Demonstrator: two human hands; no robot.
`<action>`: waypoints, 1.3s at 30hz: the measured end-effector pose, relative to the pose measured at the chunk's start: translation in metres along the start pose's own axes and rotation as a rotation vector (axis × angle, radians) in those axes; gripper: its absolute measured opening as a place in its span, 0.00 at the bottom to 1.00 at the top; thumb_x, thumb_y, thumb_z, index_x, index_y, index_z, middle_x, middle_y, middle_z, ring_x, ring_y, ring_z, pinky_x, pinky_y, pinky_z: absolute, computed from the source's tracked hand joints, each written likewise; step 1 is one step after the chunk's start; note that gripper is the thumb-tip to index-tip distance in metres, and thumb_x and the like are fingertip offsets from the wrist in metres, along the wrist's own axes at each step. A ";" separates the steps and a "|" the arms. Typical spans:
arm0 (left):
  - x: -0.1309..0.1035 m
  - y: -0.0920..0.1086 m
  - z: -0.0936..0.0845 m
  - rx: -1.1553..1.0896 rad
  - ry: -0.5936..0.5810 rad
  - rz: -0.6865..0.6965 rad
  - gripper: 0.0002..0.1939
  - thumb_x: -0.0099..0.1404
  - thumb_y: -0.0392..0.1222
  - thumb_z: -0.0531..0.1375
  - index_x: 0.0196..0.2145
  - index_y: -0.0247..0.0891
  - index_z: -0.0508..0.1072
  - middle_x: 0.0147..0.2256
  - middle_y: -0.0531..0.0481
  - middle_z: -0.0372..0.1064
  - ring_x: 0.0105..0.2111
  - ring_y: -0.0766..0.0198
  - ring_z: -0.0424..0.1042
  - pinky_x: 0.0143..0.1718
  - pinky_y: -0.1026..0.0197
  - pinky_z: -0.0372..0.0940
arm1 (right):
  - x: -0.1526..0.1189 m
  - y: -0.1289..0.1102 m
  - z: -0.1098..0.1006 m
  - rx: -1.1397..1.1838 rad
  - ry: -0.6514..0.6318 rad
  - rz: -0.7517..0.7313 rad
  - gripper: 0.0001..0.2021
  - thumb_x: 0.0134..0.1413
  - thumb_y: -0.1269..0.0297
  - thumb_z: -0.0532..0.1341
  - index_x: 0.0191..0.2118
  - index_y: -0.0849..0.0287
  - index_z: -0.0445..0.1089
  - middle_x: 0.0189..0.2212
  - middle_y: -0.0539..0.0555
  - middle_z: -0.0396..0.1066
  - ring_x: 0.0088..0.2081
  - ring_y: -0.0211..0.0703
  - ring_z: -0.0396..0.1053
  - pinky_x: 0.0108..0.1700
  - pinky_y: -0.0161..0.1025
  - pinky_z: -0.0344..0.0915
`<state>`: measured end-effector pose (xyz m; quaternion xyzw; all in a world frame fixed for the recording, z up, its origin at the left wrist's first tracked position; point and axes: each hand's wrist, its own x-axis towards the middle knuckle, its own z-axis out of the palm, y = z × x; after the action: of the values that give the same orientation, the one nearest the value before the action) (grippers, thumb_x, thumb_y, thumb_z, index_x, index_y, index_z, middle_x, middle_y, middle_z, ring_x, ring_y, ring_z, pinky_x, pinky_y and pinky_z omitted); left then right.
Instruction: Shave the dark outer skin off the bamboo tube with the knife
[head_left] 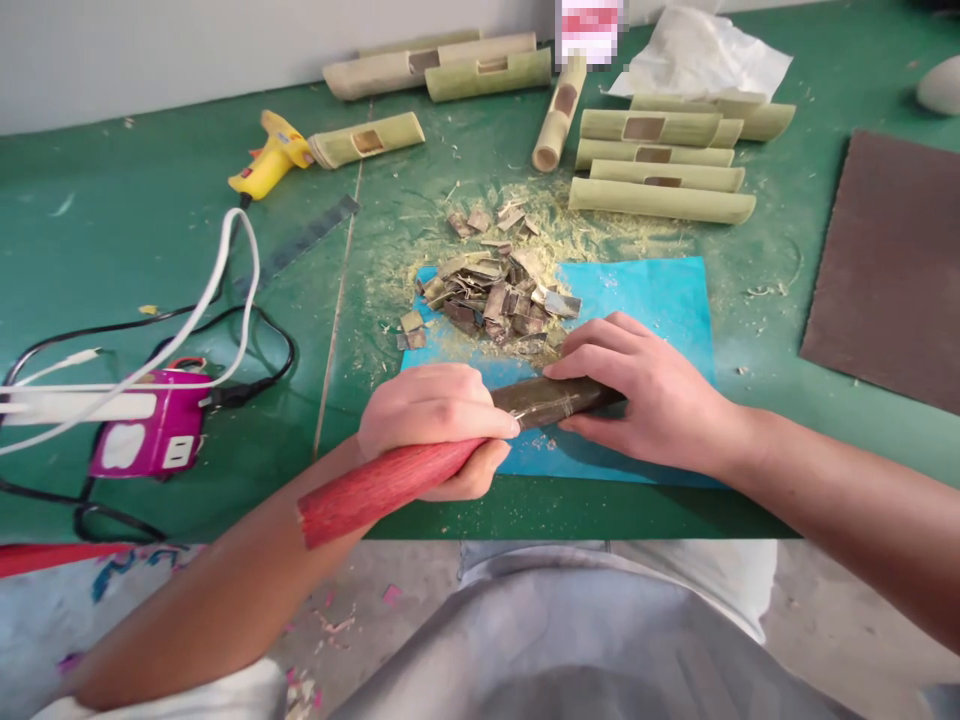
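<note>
Red wooden handle (390,488) juts lower-left from the clenched left hand (431,420); the dark bamboo piece (546,404) runs nearly crosswise, its right end clasped in the right hand (641,390).

Hands (427,405) on red handle (390,487) and dark piece (551,402)

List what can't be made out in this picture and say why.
All in the head view:
- Front end of the red handle: covered by the left hand.
- Full length of the dark piece: partly covered by the left hand and right hand.
- Wording on the sign: pixelated.
- Whole shape of the white round object: cut off by the right edge.
</note>
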<state>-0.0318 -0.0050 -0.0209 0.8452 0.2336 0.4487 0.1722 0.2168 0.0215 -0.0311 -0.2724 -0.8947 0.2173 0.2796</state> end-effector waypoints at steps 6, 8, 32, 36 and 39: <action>0.000 0.001 0.001 0.014 0.076 -0.157 0.08 0.64 0.31 0.60 0.32 0.42 0.76 0.24 0.56 0.74 0.20 0.69 0.71 0.23 0.66 0.68 | 0.000 0.002 -0.001 0.016 -0.017 0.004 0.12 0.58 0.66 0.68 0.47 0.61 0.73 0.44 0.61 0.76 0.43 0.52 0.70 0.46 0.48 0.70; -0.001 0.001 0.000 -0.009 0.075 -0.191 0.07 0.66 0.32 0.60 0.32 0.41 0.76 0.24 0.56 0.74 0.20 0.70 0.71 0.23 0.67 0.68 | 0.001 0.003 -0.002 0.026 -0.018 0.005 0.13 0.57 0.66 0.68 0.47 0.62 0.74 0.44 0.61 0.76 0.43 0.52 0.70 0.46 0.48 0.70; 0.005 0.000 -0.001 0.008 0.048 -0.033 0.05 0.64 0.34 0.59 0.35 0.41 0.75 0.21 0.55 0.72 0.17 0.68 0.66 0.19 0.63 0.65 | 0.001 0.000 -0.001 0.025 -0.018 0.030 0.11 0.58 0.66 0.66 0.46 0.59 0.73 0.44 0.60 0.77 0.41 0.51 0.69 0.45 0.48 0.69; 0.004 0.001 -0.001 0.001 0.054 -0.055 0.05 0.66 0.37 0.59 0.35 0.42 0.75 0.22 0.54 0.72 0.18 0.67 0.67 0.20 0.61 0.65 | 0.001 0.000 -0.001 0.023 -0.009 0.024 0.11 0.57 0.67 0.67 0.46 0.62 0.74 0.43 0.62 0.77 0.41 0.51 0.69 0.45 0.48 0.69; 0.004 0.001 -0.001 0.004 0.011 -0.049 0.04 0.66 0.37 0.60 0.37 0.42 0.76 0.24 0.53 0.75 0.19 0.66 0.70 0.21 0.61 0.67 | 0.001 0.000 -0.001 0.016 -0.009 0.023 0.11 0.56 0.67 0.67 0.46 0.62 0.75 0.43 0.61 0.77 0.41 0.51 0.69 0.45 0.48 0.69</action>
<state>-0.0301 -0.0030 -0.0172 0.8372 0.2560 0.4485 0.1800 0.2166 0.0227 -0.0303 -0.2795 -0.8909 0.2291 0.2750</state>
